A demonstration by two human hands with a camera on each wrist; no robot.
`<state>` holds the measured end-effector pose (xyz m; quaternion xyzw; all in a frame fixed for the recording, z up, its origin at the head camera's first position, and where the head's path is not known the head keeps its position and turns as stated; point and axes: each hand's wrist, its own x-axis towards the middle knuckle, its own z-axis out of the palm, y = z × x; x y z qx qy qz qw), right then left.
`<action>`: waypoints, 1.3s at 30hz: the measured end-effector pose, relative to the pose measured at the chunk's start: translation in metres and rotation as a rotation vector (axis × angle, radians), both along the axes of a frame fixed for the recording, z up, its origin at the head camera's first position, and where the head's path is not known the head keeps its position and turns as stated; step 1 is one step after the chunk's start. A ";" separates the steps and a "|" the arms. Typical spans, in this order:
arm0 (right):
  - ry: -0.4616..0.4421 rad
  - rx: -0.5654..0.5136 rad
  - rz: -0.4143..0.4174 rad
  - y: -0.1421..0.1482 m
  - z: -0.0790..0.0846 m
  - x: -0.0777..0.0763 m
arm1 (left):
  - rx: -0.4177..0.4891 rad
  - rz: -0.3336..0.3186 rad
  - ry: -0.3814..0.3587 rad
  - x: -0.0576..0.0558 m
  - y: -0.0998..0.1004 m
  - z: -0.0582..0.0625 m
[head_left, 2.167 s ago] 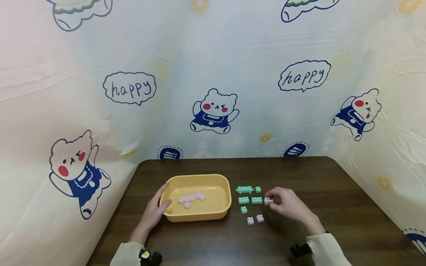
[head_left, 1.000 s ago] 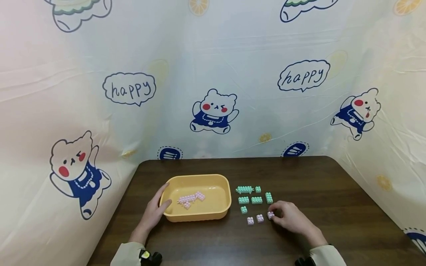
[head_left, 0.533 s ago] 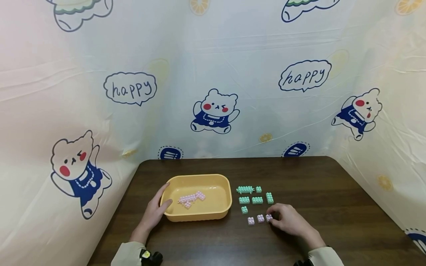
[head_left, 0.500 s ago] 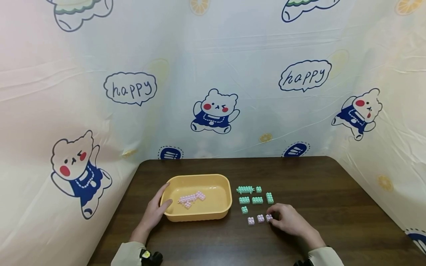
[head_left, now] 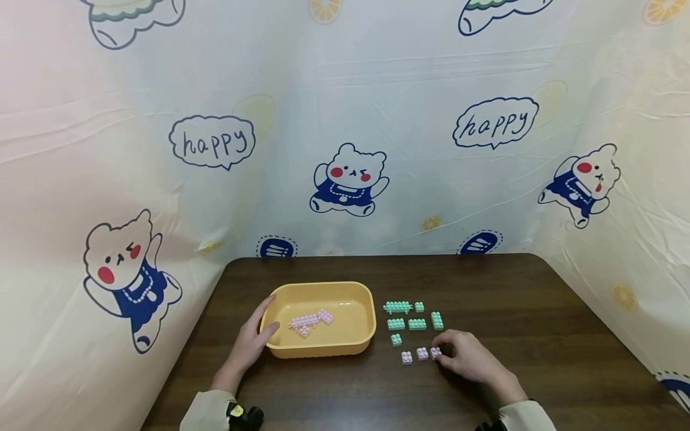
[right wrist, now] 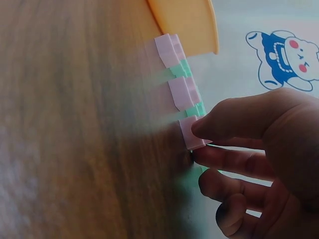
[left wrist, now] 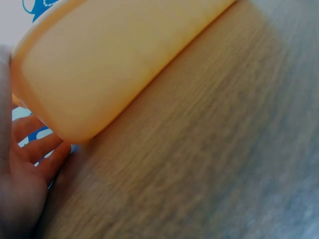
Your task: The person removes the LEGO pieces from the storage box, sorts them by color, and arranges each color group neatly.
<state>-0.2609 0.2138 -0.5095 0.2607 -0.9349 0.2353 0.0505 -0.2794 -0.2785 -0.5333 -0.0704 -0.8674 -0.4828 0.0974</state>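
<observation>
My right hand (head_left: pixel 470 355) pinches a small pink building brick (right wrist: pixel 187 133) between thumb and fingers, down at the table surface. To its left sit two more pink bricks (head_left: pixel 422 354), making a short row with it. Behind them lie several green bricks (head_left: pixel 417 324), among them a long one (head_left: pixel 397 307) with side pegs. My left hand (head_left: pixel 250 339) grips the left end of a yellow plastic basin (head_left: pixel 323 349), its thumb over the rim and fingers along the outside wall. Inside the basin are a few pink bricks (head_left: pixel 304 321), one of them long.
The dark wooden table (head_left: pixel 323 395) extends in front of the basin and to the right of the bricks. A curtain (head_left: pixel 404 120) printed with cartoon bears hangs behind the table and at both sides.
The right hand came toward the front of the table with the pink brick and then slid it left, beside the other two. The left hand and basin stayed in place.
</observation>
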 end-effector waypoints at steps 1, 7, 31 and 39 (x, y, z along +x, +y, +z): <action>0.002 0.003 0.002 0.000 0.000 0.000 | 0.001 -0.001 0.000 0.000 0.000 0.000; -0.005 0.010 0.006 -0.001 0.000 -0.001 | 0.008 -0.004 0.005 0.000 -0.002 0.000; 0.067 -0.159 0.116 -0.038 0.051 -0.032 | 0.002 0.009 -0.004 -0.001 -0.001 0.001; 0.070 -0.175 0.189 -0.083 0.071 -0.046 | 0.018 0.005 0.001 0.000 0.000 -0.003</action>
